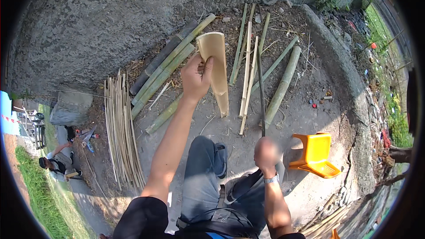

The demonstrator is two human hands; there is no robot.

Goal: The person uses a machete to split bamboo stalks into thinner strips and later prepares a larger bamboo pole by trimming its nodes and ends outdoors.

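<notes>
My left hand (195,77) is closed on the edge of a split bamboo piece (216,68), holding it upright with its pale, hollow inner face showing. A long, narrow dark blade (262,102) points away from me, seen nearly edge-on. Its near end meets my right hand (267,152), which is closed round the handle; the fingers are partly blurred and the handle is hidden. Blade and bamboo piece are apart. Just beyond them, pale split strips (247,71) and a green bamboo length (283,86) lie on the ground.
A bundle of thin bamboo strips (120,128) lies at left, below thicker bamboo poles (170,64). On the right stands a yellow-orange plastic chair (316,152). A rough wall (110,13) bounds the far side. Another person (57,163) sits at far left.
</notes>
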